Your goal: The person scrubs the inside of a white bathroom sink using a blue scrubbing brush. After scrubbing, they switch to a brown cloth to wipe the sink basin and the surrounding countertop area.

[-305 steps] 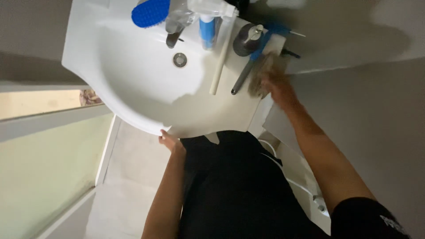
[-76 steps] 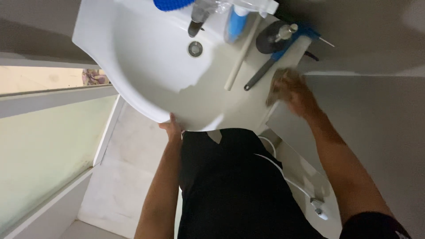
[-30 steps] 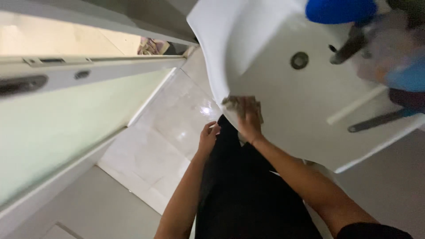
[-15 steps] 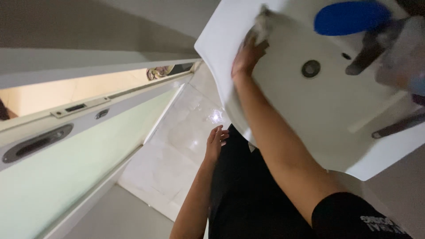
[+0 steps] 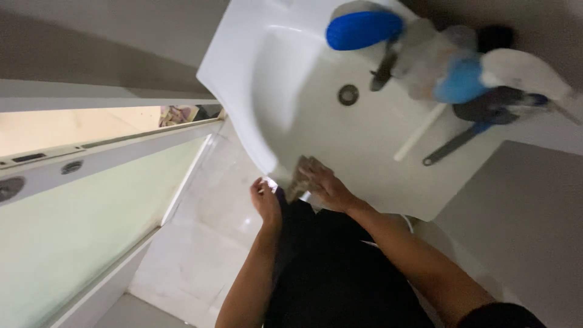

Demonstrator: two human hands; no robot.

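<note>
I look down on a white washbasin [image 5: 267, 91]. My right hand [image 5: 328, 188] presses a small brownish cloth [image 5: 299, 176] against the basin's near rim. My left hand [image 5: 267, 203] rests just below that rim with its fingers curled against the edge, holding nothing I can see. The drain [image 5: 348, 95] lies in the middle of the bowl, and the dark tap [image 5: 384, 70] stands behind it.
At the back of the basin lie a blue object [image 5: 363, 29], a clear bottle with a blue part [image 5: 446, 70], a white stick [image 5: 420, 132] and a dark-handled tool [image 5: 456, 143]. A glass shower door [image 5: 79, 218] stands at left over a pale tiled floor [image 5: 200, 243].
My right hand with the cloth has come back from the basin's far left rim to the near rim, close to my left hand. The view has shifted left.
</note>
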